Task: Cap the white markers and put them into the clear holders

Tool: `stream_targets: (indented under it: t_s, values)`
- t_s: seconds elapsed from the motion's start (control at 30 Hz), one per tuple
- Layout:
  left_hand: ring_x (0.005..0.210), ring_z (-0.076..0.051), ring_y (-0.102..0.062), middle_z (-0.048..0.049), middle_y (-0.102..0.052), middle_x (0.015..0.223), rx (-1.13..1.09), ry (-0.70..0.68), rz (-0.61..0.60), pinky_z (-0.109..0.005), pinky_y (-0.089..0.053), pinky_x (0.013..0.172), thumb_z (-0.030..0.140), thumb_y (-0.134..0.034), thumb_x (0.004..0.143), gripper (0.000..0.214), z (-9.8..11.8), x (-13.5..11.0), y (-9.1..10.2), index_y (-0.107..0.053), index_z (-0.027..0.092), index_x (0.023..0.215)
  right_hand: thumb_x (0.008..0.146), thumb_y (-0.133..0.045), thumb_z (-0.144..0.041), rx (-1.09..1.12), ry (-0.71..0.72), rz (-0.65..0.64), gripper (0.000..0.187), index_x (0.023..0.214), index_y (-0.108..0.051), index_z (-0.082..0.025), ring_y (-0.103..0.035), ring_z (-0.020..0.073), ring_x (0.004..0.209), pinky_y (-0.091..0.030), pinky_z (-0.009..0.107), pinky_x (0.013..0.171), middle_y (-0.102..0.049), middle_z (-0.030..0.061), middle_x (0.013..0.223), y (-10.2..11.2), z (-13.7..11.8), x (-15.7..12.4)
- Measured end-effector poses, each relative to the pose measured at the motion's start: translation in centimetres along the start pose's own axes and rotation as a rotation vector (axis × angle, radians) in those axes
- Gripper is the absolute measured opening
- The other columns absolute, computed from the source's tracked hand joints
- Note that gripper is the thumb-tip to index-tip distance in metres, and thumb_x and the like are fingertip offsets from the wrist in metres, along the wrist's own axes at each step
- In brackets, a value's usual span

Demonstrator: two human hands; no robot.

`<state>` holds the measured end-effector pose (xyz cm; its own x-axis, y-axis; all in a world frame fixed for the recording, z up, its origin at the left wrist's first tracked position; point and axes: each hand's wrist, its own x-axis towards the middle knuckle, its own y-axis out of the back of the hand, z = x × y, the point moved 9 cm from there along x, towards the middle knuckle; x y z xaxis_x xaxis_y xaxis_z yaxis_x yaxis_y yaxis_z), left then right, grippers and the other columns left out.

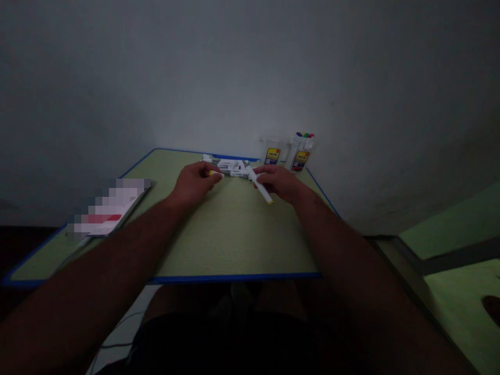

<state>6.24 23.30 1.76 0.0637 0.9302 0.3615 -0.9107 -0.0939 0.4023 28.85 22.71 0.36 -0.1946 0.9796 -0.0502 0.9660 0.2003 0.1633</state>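
My right hand (277, 182) is closed on a white marker (261, 187) with a yellow end, which slants over the table with its grey tip pointing up and away. The fingers of my left hand (197, 180) pinch a small white-and-yellow piece (216, 174), which looks like the marker's cap. Behind both hands, several white markers (233, 167) lie in a loose pile near the far edge of the table, partly hidden by my fingers.
A clear plastic case (273, 148) with a yellow label stands at the back, beside a second clear case (302, 153) holding several coloured markers. A blurred-out flat object (113, 205) with a cable lies left on the blue-edged table (234, 239). A wall rises behind.
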Motion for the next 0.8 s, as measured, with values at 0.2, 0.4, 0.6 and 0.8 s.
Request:
stream_targets:
  t_s: [0.2,0.4,0.6,0.8]
  values:
    - [0.055,-0.014,-0.057,-0.0001,-0.064,0.06,-0.25,0.052,-0.021,-0.029,-0.047,0.058,0.027,-0.078,0.068,0.022,-0.4,0.0,-0.4,-0.071,0.016,0.085,0.072,-0.07,-0.011,-0.185,0.137,-0.029,0.015,0.084,-0.078,-0.015,-0.053,0.0099,0.051,-0.043,0.023,0.048,-0.068,0.0008,0.064,-0.2,-0.5,0.2]
    - [0.055,-0.014,-0.057,0.0002,-0.064,0.061,-0.311,0.057,-0.042,-0.03,-0.048,0.058,0.019,-0.077,0.068,0.02,-0.4,0.1,-0.6,-0.069,0.017,0.086,0.07,-0.075,-0.015,-0.251,0.179,-0.026,0.015,0.084,-0.079,-0.016,-0.051,0.0083,0.05,-0.041,0.022,0.049,-0.065,-0.0006,0.061,-0.1,-0.5,0.3]
    - [0.056,-0.014,-0.057,0.0003,-0.064,0.063,-0.324,0.03,-0.096,-0.031,-0.047,0.059,0.018,-0.077,0.067,0.02,-0.2,0.0,-1.1,-0.07,0.017,0.086,0.07,-0.076,-0.014,-0.28,0.165,-0.015,0.012,0.081,-0.079,-0.016,-0.052,0.0082,0.051,-0.043,0.022,0.05,-0.065,-0.0008,0.062,-0.1,-0.7,0.1]
    - [0.057,-0.015,-0.057,0.0001,-0.064,0.062,-0.254,0.014,-0.133,-0.031,-0.046,0.06,0.023,-0.078,0.066,0.023,-0.1,-0.1,-1.5,-0.07,0.017,0.087,0.071,-0.075,-0.012,-0.297,0.163,-0.017,0.013,0.083,-0.079,-0.015,-0.052,0.008,0.052,-0.043,0.021,0.049,-0.066,-0.0007,0.063,-0.3,-0.8,0.0]
